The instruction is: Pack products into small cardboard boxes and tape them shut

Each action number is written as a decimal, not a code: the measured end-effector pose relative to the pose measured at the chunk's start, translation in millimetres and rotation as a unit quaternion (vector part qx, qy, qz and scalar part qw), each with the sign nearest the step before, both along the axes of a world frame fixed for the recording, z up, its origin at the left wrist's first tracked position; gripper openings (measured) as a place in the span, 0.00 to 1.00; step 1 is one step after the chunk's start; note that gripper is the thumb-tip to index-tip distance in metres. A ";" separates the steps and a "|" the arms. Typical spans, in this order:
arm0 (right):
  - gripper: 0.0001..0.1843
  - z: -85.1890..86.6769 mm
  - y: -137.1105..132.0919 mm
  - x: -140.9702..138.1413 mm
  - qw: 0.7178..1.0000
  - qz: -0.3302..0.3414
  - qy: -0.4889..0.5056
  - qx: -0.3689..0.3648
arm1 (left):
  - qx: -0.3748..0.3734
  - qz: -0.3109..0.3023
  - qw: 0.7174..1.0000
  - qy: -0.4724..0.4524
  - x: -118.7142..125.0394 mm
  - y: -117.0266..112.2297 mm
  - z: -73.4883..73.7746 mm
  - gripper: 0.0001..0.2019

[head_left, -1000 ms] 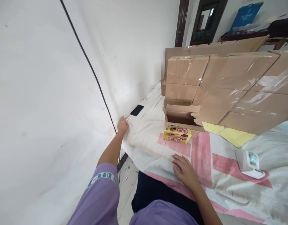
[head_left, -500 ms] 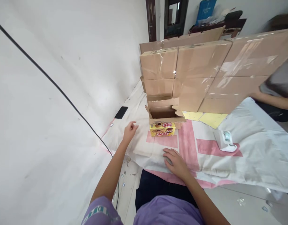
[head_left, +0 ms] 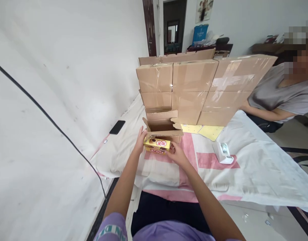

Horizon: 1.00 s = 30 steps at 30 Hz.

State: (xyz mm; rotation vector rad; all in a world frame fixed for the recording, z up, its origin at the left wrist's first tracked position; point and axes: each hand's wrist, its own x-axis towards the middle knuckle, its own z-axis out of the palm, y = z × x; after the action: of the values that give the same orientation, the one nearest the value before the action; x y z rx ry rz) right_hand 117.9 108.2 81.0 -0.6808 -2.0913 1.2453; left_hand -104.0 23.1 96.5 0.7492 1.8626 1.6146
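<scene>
A yellow snack box (head_left: 157, 144) with red lettering is held level between my two hands, just in front of an open cardboard carton (head_left: 164, 133). My left hand (head_left: 140, 140) is closed against the box's left end, its fingertips reaching up beside the carton's left flap. The right end is gripped by my right hand (head_left: 177, 154), with the fingers bent around the corner. The carton's flaps stand up and its inside looks dark; the bottom is hidden.
Behind the carton rises a wall of taped cardboard boxes (head_left: 189, 90). Yellow sheets (head_left: 206, 131) and a white tape dispenser (head_left: 222, 153) lie on the cloth to the right. A black phone (head_left: 117, 127) lies left, near the wall. Another person (head_left: 274, 93) sits beyond the boxes.
Both hands have moved from the cloth to the ends of the yellow box and taken hold of it. The box now looks tilted. The head view has shifted, bringing more of the other person into sight.
</scene>
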 end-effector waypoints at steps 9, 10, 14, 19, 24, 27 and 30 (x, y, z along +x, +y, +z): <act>0.14 12.5 -39.3 84.2 0.993 0.050 0.096 -0.053 | -0.151 -0.037 0.988 0.011 -37.7 40.7 44.5 0.19; 0.17 18.3 -37.5 96.3 0.987 0.020 0.144 -0.074 | -0.152 -0.041 0.987 0.020 -35.4 41.7 43.9 0.16; 0.26 70.3 -9.0 115.9 0.965 -0.080 0.248 -0.021 | -0.143 -0.046 0.986 0.067 -14.3 30.0 37.2 0.09; 0.24 135.6 34.7 85.6 0.982 -0.008 0.089 0.168 | -0.138 -0.071 0.980 0.121 23.0 -2.6 33.7 0.06; 0.22 135.5 44.4 52.6 0.915 0.048 -0.280 0.288 | -0.135 -0.091 0.977 0.135 42.5 -20.1 30.7 0.08; 0.18 129.0 38.2 40.5 0.884 0.074 -0.368 0.278 | -0.137 -0.080 0.977 0.142 43.7 -20.8 27.7 0.08; 0.15 130.7 32.7 31.0 0.865 0.048 -0.406 0.291 | -0.139 -0.079 0.975 0.152 42.6 -17.9 26.8 0.08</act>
State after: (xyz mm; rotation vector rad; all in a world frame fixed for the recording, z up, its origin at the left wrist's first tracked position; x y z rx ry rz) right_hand 148.9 140.9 211.7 -0.9060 -3.0093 0.2753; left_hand -61.3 5.3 123.3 1.0323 2.1235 1.1593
